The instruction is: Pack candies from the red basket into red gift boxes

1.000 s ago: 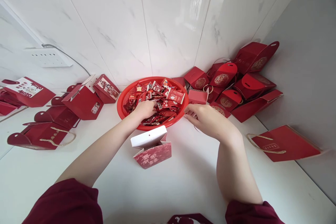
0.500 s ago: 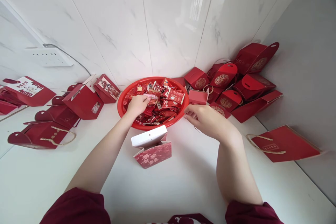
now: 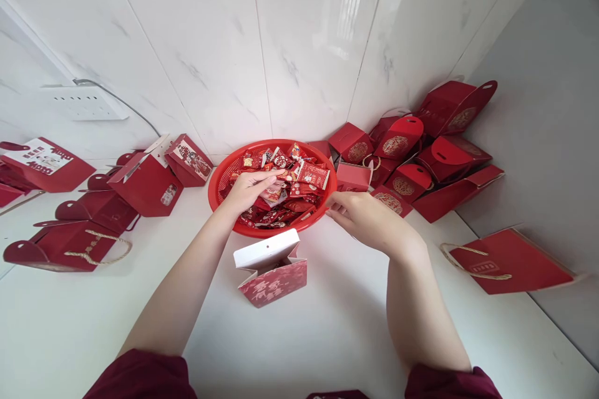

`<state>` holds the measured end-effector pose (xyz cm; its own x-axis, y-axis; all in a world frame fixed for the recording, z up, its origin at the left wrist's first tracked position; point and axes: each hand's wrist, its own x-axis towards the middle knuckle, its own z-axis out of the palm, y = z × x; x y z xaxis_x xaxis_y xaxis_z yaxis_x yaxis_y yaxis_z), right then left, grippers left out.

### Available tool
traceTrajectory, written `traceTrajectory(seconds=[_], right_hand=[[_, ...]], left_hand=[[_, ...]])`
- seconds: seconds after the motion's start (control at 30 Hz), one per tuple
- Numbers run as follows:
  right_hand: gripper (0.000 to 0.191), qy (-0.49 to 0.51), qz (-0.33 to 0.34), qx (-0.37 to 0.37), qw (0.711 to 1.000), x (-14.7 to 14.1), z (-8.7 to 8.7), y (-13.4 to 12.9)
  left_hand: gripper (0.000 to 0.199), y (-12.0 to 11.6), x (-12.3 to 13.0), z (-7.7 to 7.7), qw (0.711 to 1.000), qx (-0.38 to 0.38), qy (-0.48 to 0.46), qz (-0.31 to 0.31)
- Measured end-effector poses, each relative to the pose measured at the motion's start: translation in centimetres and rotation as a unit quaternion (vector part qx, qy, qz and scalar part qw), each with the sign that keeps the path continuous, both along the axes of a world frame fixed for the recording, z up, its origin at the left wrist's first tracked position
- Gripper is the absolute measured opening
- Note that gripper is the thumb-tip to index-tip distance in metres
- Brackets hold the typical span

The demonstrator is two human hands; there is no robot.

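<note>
My left hand (image 3: 253,189) is over the left part of a red plastic basket (image 3: 216,202), its fingers stretched over a heap of red-wrapped sweets (image 3: 312,175). Nothing shows in its grip. At the basket's right rim is my right hand (image 3: 349,209), fingers curled together; whether they hold something small is hidden. Just in front of the basket stands a small red and white paper box (image 3: 276,282) with its top open and white flap raised. Neither hand touches this box.
Red gift boxes (image 3: 397,144) are heaped behind and right of the basket. More boxes (image 3: 147,184) stand at the left. A red bag with rope handles (image 3: 515,262) leans at the right wall. A socket panel (image 3: 84,103) is on the tiled wall.
My left hand has opened its fingers and shifted slightly right over the sweets; the pink packet at its fingertips is no longer there. My right hand has barely moved.
</note>
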<state>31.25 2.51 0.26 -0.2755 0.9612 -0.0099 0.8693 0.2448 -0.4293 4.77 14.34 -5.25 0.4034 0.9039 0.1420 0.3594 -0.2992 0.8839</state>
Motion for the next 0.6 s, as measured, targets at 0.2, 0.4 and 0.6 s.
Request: traceTrajectory(seconds=[0.2,0.4,0.6], right_hand=[[0.022,-0.003,0.010,-0.009,1.000,-0.4,-0.4,0.3],[0.021,-0.010,0.008,-0.014,1.000,-0.6,-0.4,0.4],[0.021,-0.013,0.014,-0.007,1.000,-0.5,-0.4,0.2]], left_hand=[[0.047,0.3,-0.1,-0.6,0.997,0.059,0.020,0.046],[0.056,1.2,-0.9,-0.9,0.954,0.116,0.139,0.238],[0.028,0.1,0.2,-0.4,0.899,0.212,0.335,0.186]])
